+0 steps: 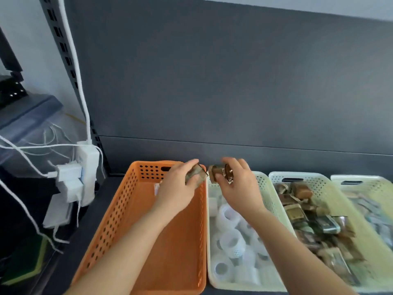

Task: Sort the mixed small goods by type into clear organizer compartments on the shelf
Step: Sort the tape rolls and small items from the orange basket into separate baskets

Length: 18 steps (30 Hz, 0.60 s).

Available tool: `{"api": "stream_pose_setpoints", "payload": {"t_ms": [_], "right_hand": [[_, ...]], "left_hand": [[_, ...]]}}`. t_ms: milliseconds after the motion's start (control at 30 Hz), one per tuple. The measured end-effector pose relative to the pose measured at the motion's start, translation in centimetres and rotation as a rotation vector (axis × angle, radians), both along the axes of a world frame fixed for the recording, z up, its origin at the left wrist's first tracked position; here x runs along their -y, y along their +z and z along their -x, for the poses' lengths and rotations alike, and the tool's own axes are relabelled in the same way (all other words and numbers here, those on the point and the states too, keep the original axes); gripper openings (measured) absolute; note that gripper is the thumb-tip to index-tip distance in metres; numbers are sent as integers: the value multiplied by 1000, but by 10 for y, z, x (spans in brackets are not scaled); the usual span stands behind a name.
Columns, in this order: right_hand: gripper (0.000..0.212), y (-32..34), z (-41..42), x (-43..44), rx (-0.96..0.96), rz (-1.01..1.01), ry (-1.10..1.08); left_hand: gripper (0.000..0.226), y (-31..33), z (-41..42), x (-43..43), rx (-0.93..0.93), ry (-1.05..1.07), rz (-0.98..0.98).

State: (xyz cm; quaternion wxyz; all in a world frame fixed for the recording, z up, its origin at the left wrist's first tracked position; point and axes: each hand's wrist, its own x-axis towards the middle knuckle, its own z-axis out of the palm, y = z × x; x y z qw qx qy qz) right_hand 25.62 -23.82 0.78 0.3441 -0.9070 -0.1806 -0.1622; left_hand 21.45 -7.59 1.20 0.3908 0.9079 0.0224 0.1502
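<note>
My left hand (177, 187) grips a small greenish packaged item (196, 174) above the far end of the orange basket (119, 211). My right hand (238, 184) holds a small brown packaged item (221, 172) over the far end of the cream basket (269, 195) that is full of clear tape rolls (230, 237). The two items sit close together, a small gap between them. A second cream basket (321, 183) to the right holds several brown and green packaged goods (314, 222). A third cream basket (372, 184) at far right holds pale packets, blurred.
The baskets stand side by side on a dark shelf with a grey back panel (212, 92). At left, a white power strip (87, 167) with chargers and white cables hangs by the shelf upright. A clear storage box (27, 133) sits further left.
</note>
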Motion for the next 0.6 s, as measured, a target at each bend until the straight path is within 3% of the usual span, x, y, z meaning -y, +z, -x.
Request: {"api": "stream_pose_setpoints", "payload": {"t_ms": [200,433,533,600], "right_hand": [[33,0,14,95,34,-71,-167],[26,-5,35,201,-41,31,-316],[32,-9,38,233,-177,136,-333],[24,-14,39,247,-194,220,-335]], "left_hand": [[32,8,-9,94,44,-149,40],[28,-3,-16,198,-54,-327,66],[37,-15,-15,225,-59,-396,-99],[43,-25,-13,237,-68,-444,-270]]}}
